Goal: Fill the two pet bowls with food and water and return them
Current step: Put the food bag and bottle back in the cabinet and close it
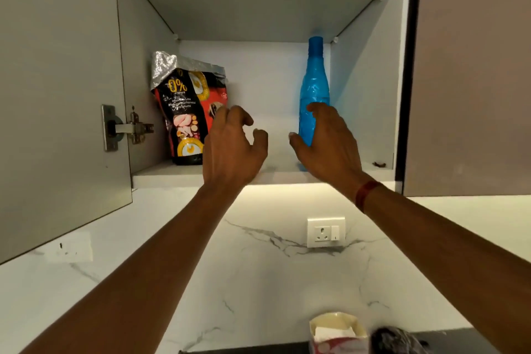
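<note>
On the lower shelf of an open wall cabinet (218,177), a red and black pet food bag (184,112) stands at the left and a blue water bottle (313,77) stands upright at the right. My left hand (232,146) is raised just right of the bag with its fingers loosely curled, overlapping the bag's edge and holding nothing. My right hand (327,141) is in front of the bottle's lower half, thumb and fingers spread in a curve; I cannot tell whether it touches the bottle. No pet bowls are in view.
The cabinet door (57,95) hangs open at the left, with a closed door (471,72) at the right. A wall socket (326,232) sits on the marble backsplash below. An open carton (336,333) and a dark object (393,339) stand at the bottom edge.
</note>
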